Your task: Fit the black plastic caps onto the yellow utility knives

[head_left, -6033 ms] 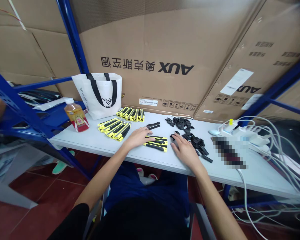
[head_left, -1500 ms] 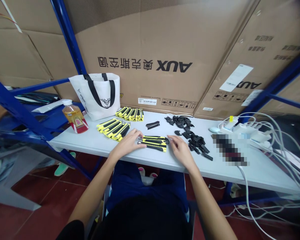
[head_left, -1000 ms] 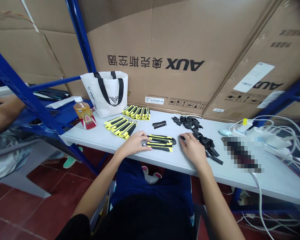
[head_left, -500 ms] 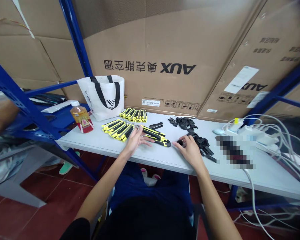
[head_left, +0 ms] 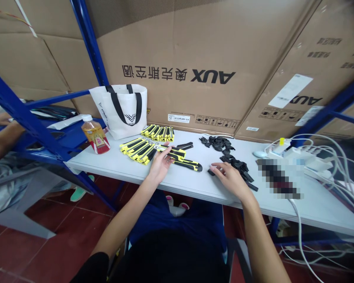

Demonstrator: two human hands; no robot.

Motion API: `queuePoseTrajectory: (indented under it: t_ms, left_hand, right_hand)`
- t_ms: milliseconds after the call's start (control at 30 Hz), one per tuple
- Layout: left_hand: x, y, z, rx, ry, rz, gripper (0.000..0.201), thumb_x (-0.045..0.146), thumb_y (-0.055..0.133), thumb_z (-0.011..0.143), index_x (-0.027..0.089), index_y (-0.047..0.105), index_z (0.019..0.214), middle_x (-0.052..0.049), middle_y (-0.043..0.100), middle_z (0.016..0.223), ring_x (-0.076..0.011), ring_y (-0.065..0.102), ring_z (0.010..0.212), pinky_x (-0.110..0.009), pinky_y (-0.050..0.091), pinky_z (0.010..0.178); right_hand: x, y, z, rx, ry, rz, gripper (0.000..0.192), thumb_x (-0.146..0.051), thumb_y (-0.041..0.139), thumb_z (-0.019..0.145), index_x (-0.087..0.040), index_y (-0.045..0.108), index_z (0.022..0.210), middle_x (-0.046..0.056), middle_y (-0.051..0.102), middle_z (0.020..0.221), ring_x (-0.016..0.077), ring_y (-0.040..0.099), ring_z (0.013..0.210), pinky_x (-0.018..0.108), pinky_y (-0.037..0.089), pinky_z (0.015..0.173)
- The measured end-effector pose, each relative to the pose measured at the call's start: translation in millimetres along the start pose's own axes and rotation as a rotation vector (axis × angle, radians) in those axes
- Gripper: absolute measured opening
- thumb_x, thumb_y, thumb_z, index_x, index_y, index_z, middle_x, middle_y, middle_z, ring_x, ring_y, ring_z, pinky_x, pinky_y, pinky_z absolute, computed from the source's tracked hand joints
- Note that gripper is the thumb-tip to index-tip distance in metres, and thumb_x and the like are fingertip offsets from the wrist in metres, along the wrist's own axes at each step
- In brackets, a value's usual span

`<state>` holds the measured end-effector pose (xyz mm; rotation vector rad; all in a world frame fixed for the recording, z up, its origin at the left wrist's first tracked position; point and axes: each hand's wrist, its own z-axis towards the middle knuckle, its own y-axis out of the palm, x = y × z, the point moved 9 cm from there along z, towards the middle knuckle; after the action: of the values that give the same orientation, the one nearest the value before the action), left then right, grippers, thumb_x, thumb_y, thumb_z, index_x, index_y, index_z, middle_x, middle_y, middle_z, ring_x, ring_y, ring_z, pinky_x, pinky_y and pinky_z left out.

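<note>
My left hand (head_left: 160,166) is closed around a yellow-and-black utility knife (head_left: 178,152), raised slightly with its end pointing right. Below it, another utility knife (head_left: 190,164) lies on the table. My right hand (head_left: 228,177) has its fingertips closed on a small black plastic piece (head_left: 211,172) at the tabletop. Beside that hand lies a pile of black plastic pieces (head_left: 238,167), partly covered by it. To the left of my left hand is a fanned row of utility knives (head_left: 135,150), with a second row (head_left: 157,133) behind.
Black strips (head_left: 185,146) lie mid-table, and more black pieces (head_left: 216,144) sit further back. A drink bottle (head_left: 94,135) and a white tote bag (head_left: 128,106) stand left. Power strips with cables (head_left: 318,165) occupy the right. Large cartons (head_left: 177,39) wall the back. Another person's arm (head_left: 6,137) shows far left.
My left hand has taken up one utility knife and lifted it off the other. My right hand has shifted slightly right and down, the small black piece still at its fingertips.
</note>
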<state>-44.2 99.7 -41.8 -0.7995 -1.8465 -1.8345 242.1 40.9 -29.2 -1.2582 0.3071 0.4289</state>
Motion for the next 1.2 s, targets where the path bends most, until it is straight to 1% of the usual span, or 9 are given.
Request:
queuePoseTrajectory:
  t_ms: [133, 233, 367, 500, 633, 833, 900, 1067, 1200]
  left_hand:
    - [0, 14.9, -11, -0.035, -0.01, -0.035, 0.037, 0.021, 0.086, 0.084, 0.02, 0.072, 0.118, -0.004, 0.078, 0.104, -0.0099, 0.071, 0.08, -0.015, 0.048, 0.054]
    - [-1, 29.0, -21, -0.1, -0.023, -0.037, 0.035, 0.031, 0.084, 0.089, 0.022, 0.067, 0.118, -0.006, 0.079, 0.108, -0.0102, 0.066, 0.071, -0.016, 0.042, 0.046]
    - [8, 44.4, -35, -0.166, 0.014, 0.02, 0.044, 0.037, 0.087, 0.087, 0.026, 0.058, 0.118, -0.003, 0.078, 0.108, -0.0062, 0.053, 0.055, -0.016, 0.035, 0.042]
    - [27, 59.1, -49, -0.234, 0.123, 0.091, 0.047, 0.03, 0.091, 0.081, 0.025, 0.054, 0.108, 0.0, 0.075, 0.098, -0.0105, 0.064, 0.068, -0.018, 0.045, 0.051]
    - [32, 72.1, -69, -0.297, 0.232, 0.139, 0.043, 0.028, 0.09, 0.083, 0.023, 0.056, 0.109, 0.0, 0.073, 0.096, -0.0113, 0.066, 0.072, -0.019, 0.051, 0.055]
    - [36, 78.5, -95, -0.323, 0.423, 0.258, 0.04, 0.029, 0.091, 0.082, 0.024, 0.054, 0.099, -0.001, 0.07, 0.1, -0.0137, 0.071, 0.071, -0.02, 0.055, 0.048]
    - [34, 79.4, -95, -0.382, 0.388, 0.31, 0.039, 0.03, 0.09, 0.084, 0.023, 0.054, 0.097, 0.001, 0.067, 0.093, -0.0107, 0.066, 0.059, -0.02, 0.054, 0.044]
    - [13, 86.4, -95, -0.64, 0.072, 0.301, 0.023, 0.043, 0.069, 0.102, 0.024, 0.06, 0.11, 0.011, 0.046, 0.051, -0.0076, 0.043, 0.034, -0.019, 0.049, 0.037]
    - [19, 85.3, -100, -0.585, 0.097, 0.203, 0.026, 0.046, 0.069, 0.102, 0.024, 0.06, 0.111, 0.011, 0.046, 0.049, -0.0086, 0.044, 0.035, -0.019, 0.049, 0.039]
  right_hand:
    - [4, 1, -7, -0.018, 0.099, -0.143, 0.044, -0.058, 0.057, 0.1, -0.021, 0.076, 0.115, 0.011, 0.07, 0.102, 0.0282, 0.071, 0.09, 0.039, 0.053, 0.083]
    - [-3, 0, -6, 0.01, 0.109, -0.113, 0.038, -0.053, 0.06, 0.097, -0.022, 0.071, 0.115, 0.011, 0.073, 0.103, 0.0286, 0.071, 0.087, 0.038, 0.052, 0.076]
    - [-27, -10, -6, 0.024, 0.083, 0.191, 0.032, -0.05, 0.059, 0.099, -0.023, 0.068, 0.115, 0.005, 0.074, 0.088, 0.0242, 0.07, 0.075, 0.038, 0.052, 0.076]
    - [-78, -23, -20, -0.039, -0.019, 0.634, 0.043, -0.057, 0.064, 0.1, -0.023, 0.069, 0.126, 0.003, 0.071, 0.091, 0.0185, 0.065, 0.071, 0.034, 0.054, 0.07]
    - [-122, -31, -40, -0.052, -0.058, 0.773, 0.039, -0.051, 0.075, 0.096, -0.025, 0.072, 0.125, 0.001, 0.068, 0.088, 0.0169, 0.062, 0.076, 0.031, 0.053, 0.071]
    - [-141, -36, -54, 0.024, -0.041, 1.055, 0.032, -0.045, 0.078, 0.095, -0.025, 0.063, 0.115, -0.003, 0.068, 0.075, 0.0161, 0.063, 0.064, 0.032, 0.055, 0.065]
    - [-141, -38, -55, 0.044, -0.04, 1.08, 0.031, -0.045, 0.08, 0.094, -0.025, 0.062, 0.109, -0.003, 0.067, 0.074, 0.0159, 0.064, 0.062, 0.032, 0.056, 0.063]
    - [-147, -41, -60, -0.003, -0.06, 1.118, 0.029, -0.042, 0.08, 0.095, -0.025, 0.062, 0.111, 0.0, 0.075, 0.082, 0.0179, 0.072, 0.068, 0.035, 0.061, 0.071]
    - [-154, -45, -67, -0.015, -0.091, 1.131, 0.028, -0.039, 0.079, 0.096, -0.026, 0.063, 0.115, 0.002, 0.078, 0.087, 0.02, 0.076, 0.073, 0.039, 0.065, 0.073]
